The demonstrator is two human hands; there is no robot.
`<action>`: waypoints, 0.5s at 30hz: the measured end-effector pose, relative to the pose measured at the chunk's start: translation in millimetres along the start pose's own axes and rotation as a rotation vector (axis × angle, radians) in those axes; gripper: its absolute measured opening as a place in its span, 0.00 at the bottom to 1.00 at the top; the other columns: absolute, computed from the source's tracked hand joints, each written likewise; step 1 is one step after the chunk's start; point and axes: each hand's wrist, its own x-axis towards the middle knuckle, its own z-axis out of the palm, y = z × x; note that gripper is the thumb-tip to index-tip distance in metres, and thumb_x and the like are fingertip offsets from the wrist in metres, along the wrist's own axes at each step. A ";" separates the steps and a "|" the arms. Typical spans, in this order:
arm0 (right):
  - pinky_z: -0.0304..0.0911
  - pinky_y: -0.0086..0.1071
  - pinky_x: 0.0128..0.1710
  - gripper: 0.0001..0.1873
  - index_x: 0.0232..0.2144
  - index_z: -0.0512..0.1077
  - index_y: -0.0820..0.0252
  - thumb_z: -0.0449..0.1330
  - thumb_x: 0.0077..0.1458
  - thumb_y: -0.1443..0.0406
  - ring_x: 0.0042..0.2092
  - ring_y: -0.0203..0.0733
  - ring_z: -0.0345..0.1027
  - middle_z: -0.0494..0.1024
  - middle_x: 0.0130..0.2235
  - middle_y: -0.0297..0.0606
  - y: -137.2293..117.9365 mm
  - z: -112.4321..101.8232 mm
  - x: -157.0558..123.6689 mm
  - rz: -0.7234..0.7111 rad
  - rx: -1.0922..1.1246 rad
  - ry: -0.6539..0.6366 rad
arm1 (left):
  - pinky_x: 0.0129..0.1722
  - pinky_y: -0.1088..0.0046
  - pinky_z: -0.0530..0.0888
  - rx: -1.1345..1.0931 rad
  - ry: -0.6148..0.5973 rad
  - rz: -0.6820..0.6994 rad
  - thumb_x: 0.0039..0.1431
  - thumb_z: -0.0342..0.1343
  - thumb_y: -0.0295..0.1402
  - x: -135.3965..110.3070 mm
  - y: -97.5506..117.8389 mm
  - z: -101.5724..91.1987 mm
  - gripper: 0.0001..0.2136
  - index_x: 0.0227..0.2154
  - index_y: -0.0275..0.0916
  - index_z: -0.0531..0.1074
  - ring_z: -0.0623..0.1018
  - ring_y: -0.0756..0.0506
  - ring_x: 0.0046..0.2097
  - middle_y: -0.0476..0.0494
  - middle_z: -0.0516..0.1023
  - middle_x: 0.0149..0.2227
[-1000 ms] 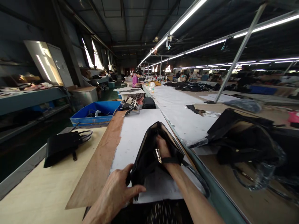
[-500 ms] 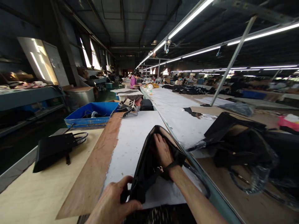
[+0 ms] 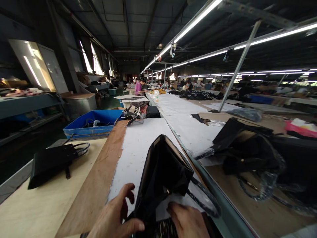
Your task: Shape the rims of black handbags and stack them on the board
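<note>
- Black handbag (image 3: 164, 172) lies on the white sheet (image 3: 138, 145) at the bench's near end, just ahead of both hands, with its mouth gaping upward.
- Left hand (image 3: 116, 218) braces its side with fingers spread apart and the thumb against the leather, seemingly to keep it propped.
- Right hand (image 3: 189, 221) rests knuckles-up at the bag's near end; whether it grips anything I cannot tell.
- Off left lie another black bag (image 3: 49, 162) and a blue bin (image 3: 91, 124); plastic-wrapped bags (image 3: 247, 155) are heaped right.
</note>
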 end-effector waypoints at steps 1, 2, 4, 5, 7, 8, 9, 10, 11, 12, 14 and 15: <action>0.62 0.27 0.28 0.11 0.31 0.70 0.54 0.48 0.54 0.68 0.28 0.37 0.69 0.75 0.27 0.34 0.1 -13.7 -6.0 0.000 -0.005 0.122 | 0.26 0.75 0.66 0.046 0.038 -0.001 0.37 0.59 0.44 -0.9 2.1 -0.6 0.30 0.46 0.42 0.60 0.67 0.50 0.25 0.50 0.71 0.29; 0.63 0.29 0.33 0.10 0.36 0.69 0.55 0.49 0.54 0.65 0.32 0.39 0.69 0.75 0.31 0.36 0.7 -27.8 -7.6 0.003 -0.020 0.270 | 0.27 0.74 0.67 0.087 0.069 -0.010 0.37 0.60 0.43 -1.9 4.7 -1.8 0.30 0.46 0.42 0.60 0.68 0.49 0.26 0.50 0.70 0.29; 0.61 0.36 0.42 0.16 0.44 0.65 0.56 0.52 0.53 0.59 0.43 0.44 0.66 0.72 0.41 0.41 3.9 -52.9 1.2 0.092 -0.029 0.493 | 0.30 0.72 0.68 0.134 0.115 -0.001 0.37 0.60 0.41 -4.3 12.9 -6.4 0.29 0.46 0.43 0.60 0.70 0.48 0.29 0.49 0.70 0.31; 0.60 0.39 0.44 0.21 0.47 0.62 0.57 0.52 0.52 0.56 0.47 0.47 0.63 0.70 0.45 0.43 6.3 -62.1 9.8 0.165 -0.011 0.532 | 0.31 0.71 0.69 0.149 0.135 0.024 0.37 0.60 0.40 -5.3 18.9 -9.7 0.29 0.46 0.43 0.61 0.70 0.47 0.31 0.49 0.70 0.32; 0.58 0.41 0.47 0.27 0.51 0.58 0.58 0.51 0.51 0.53 0.50 0.48 0.60 0.66 0.50 0.44 11.8 -71.9 30.0 0.298 0.084 0.480 | 0.35 0.69 0.70 0.161 0.180 0.104 0.39 0.60 0.42 -5.8 36.3 -16.8 0.28 0.46 0.43 0.61 0.71 0.45 0.35 0.46 0.70 0.36; 0.58 0.41 0.46 0.28 0.51 0.57 0.58 0.51 0.51 0.52 0.51 0.48 0.59 0.66 0.50 0.44 14.4 -72.7 39.7 0.349 0.140 0.414 | 0.38 0.67 0.70 0.164 0.199 0.160 0.41 0.59 0.43 -4.4 47.5 -19.6 0.27 0.46 0.43 0.61 0.71 0.44 0.38 0.45 0.70 0.39; 0.59 0.42 0.46 0.28 0.50 0.58 0.58 0.51 0.50 0.52 0.50 0.48 0.60 0.67 0.49 0.43 16.6 -71.2 47.9 0.388 0.189 0.353 | 0.40 0.67 0.70 0.169 0.202 0.224 0.43 0.58 0.44 -1.2 60.0 -20.9 0.25 0.45 0.43 0.61 0.71 0.43 0.41 0.44 0.70 0.41; 0.59 0.41 0.46 0.27 0.49 0.59 0.58 0.52 0.49 0.52 0.50 0.49 0.61 0.68 0.48 0.43 18.2 -68.4 54.4 0.414 0.228 0.309 | 0.43 0.67 0.69 0.178 0.188 0.292 0.46 0.56 0.43 4.2 73.1 -20.4 0.22 0.45 0.43 0.62 0.70 0.43 0.43 0.44 0.69 0.43; 0.58 0.41 0.46 0.26 0.48 0.60 0.58 0.53 0.48 0.53 0.49 0.49 0.61 0.69 0.47 0.43 19.2 -64.9 58.9 0.426 0.254 0.288 | 0.44 0.68 0.68 0.190 0.147 0.374 0.49 0.54 0.42 12.3 86.0 -17.7 0.18 0.43 0.43 0.64 0.70 0.44 0.45 0.44 0.69 0.44; 0.58 0.41 0.46 0.26 0.48 0.61 0.59 0.54 0.47 0.55 0.48 0.49 0.62 0.69 0.46 0.43 19.7 -61.5 61.6 0.429 0.273 0.291 | 0.45 0.69 0.68 0.210 0.078 0.456 0.51 0.53 0.40 23.0 97.8 -12.9 0.16 0.42 0.43 0.65 0.69 0.45 0.45 0.45 0.69 0.45; 0.58 0.39 0.45 0.25 0.47 0.61 0.59 0.56 0.46 0.59 0.47 0.48 0.62 0.70 0.45 0.43 19.2 -57.7 63.0 0.420 0.320 0.309 | 0.47 0.72 0.66 0.262 -0.050 0.627 0.53 0.51 0.34 51.1 115.5 1.8 0.11 0.41 0.42 0.66 0.69 0.46 0.46 0.47 0.69 0.45; 0.58 0.38 0.45 0.24 0.46 0.62 0.59 0.56 0.45 0.60 0.46 0.47 0.63 0.70 0.44 0.42 18.4 -57.9 62.6 0.413 0.347 0.301 | 0.48 0.71 0.65 0.322 -0.098 0.700 0.52 0.50 0.31 67.1 120.8 10.5 0.11 0.40 0.41 0.67 0.68 0.46 0.47 0.47 0.69 0.45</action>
